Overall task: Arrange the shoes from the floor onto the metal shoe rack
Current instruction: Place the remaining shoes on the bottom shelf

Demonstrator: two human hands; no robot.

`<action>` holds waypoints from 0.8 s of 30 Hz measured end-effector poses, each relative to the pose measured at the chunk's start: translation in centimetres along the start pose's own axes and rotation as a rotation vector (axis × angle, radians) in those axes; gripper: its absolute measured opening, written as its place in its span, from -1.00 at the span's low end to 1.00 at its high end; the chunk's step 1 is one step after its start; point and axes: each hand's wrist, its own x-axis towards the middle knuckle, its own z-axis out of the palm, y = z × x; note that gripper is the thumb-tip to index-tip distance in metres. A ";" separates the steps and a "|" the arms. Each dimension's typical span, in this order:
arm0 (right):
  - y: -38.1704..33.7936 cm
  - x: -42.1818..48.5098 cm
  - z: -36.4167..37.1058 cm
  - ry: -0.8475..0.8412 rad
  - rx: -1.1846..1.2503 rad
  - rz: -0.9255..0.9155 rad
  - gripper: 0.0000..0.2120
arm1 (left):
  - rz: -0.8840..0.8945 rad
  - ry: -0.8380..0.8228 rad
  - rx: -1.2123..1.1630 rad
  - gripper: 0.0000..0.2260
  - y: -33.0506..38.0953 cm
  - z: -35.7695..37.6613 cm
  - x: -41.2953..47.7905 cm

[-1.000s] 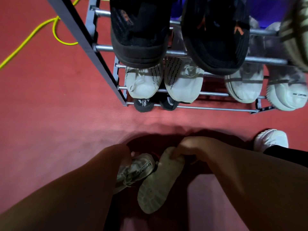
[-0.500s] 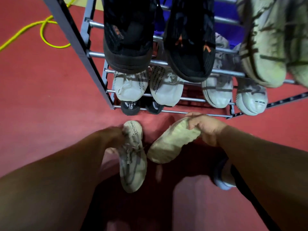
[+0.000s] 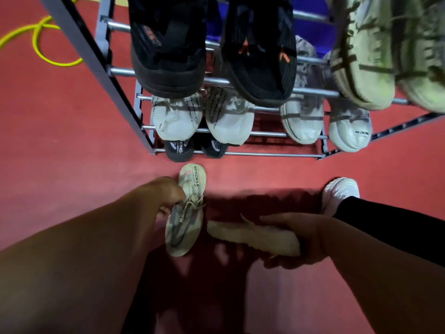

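Note:
I hold a pair of pale beige sneakers above the red floor, in front of the metal shoe rack [image 3: 265, 154]. My left hand [image 3: 166, 196] grips the left sneaker [image 3: 186, 213] by its opening, heel toward the rack, laces showing. My right hand [image 3: 296, 237] grips the right sneaker [image 3: 252, 237] lying sideways, its sole edge facing up and its toe pointing left. The rack carries black shoes [image 3: 168, 44] and olive sneakers [image 3: 361, 56] on top, white sneakers [image 3: 178, 119] on the middle tier, and dark shoes [image 3: 179, 149] at the bottom left.
The bottom tier's right part shows bare rails [image 3: 277, 154]. My own white shoe [image 3: 339, 191] stands on the floor at the right, below a black trouser leg. A yellow cable [image 3: 41, 44] loops on the floor left of the rack. The floor is a red mat [image 3: 60, 153].
Both sneakers came off the floor a second ago. Since half a second ago the right sneaker has swung down and to the right, turning sideways; the left sneaker stays near the rack's bottom front.

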 end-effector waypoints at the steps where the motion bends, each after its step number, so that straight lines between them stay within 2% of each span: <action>1: -0.1 0.2 0.5 -0.022 -0.029 0.011 -0.41 | -0.020 -0.025 -0.018 -0.95 -0.2 -0.1 -0.2; 3: -0.4 0.7 1.3 -0.026 -0.048 0.000 -0.42 | -0.056 -0.067 -0.022 -0.87 -0.7 -0.2 -0.4; 5: -1.0 0.5 2.2 0.012 -0.046 -0.069 -0.62 | -0.087 -0.119 -0.051 -0.81 -1.4 0.0 0.0; 7: -1.6 0.1 2.5 0.034 -0.020 -0.151 -0.72 | -0.112 -0.150 -0.063 -0.73 -1.9 0.2 0.0; 10: -2.3 -0.5 2.7 0.029 0.134 -0.279 -0.72 | -0.131 -0.190 -0.055 -0.69 -2.2 0.5 -0.3; 13: -2.8 -0.3 2.6 -0.070 0.306 -0.422 -0.78 | -0.114 -0.223 -0.061 -0.68 -2.1 0.9 -0.5; 14: -2.8 0.0 2.5 -0.060 0.330 -0.431 -0.79 | -0.107 -0.231 -0.054 -0.73 -2.1 1.0 -0.6; 16: -2.0 1.4 2.2 0.121 0.269 -0.373 -0.78 | -0.101 -0.226 -0.069 -0.86 -2.2 1.8 -1.2; 18: -0.4 3.4 2.0 0.275 0.207 -0.275 -0.73 | -0.089 -0.204 -0.089 -0.81 -2.8 2.7 -1.3; 21: 1.4 6.1 3.2 0.348 0.273 -0.231 -0.75 | -0.130 -0.236 -0.209 -0.84 -4.9 3.9 -0.5; 24: 2.1 8.0 4.4 0.378 0.368 -0.223 -0.81 | -0.217 -0.278 -0.350 -0.74 -6.3 5.1 -0.3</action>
